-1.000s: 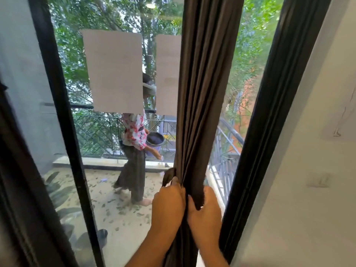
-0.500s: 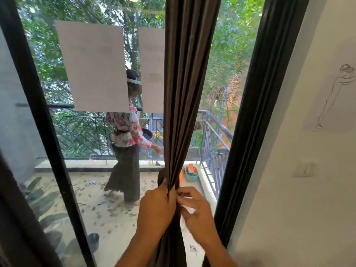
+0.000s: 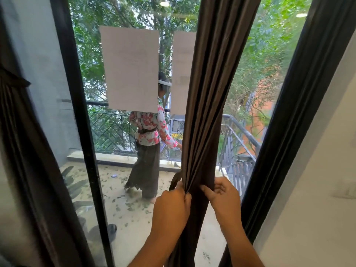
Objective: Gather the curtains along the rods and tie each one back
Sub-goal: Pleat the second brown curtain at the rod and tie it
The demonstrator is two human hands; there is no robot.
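Note:
A dark brown curtain [image 3: 213, 93] hangs gathered into a narrow bunch in front of the glass door. My left hand [image 3: 170, 207] grips the bunch from the left, with a dark tie-back strap [image 3: 175, 181] looping out just above its fingers. My right hand [image 3: 224, 197] pinches the folds from the right at the same height. A second dark curtain [image 3: 28, 151] hangs at the far left, cinched by a band near its top. The rods are out of view.
A black door frame [image 3: 77, 112] divides the glass, and a black jamb [image 3: 289, 112] meets a white wall [image 3: 317, 189] on the right. Two paper sheets [image 3: 131, 68] stick to the glass. Outside, a person [image 3: 148, 151] stands by a railed balcony strewn with leaves.
My right hand has shifted from reaching across the folds to pinching them on the right side. The view has swung slightly. The person outside has stepped closer to the railing.

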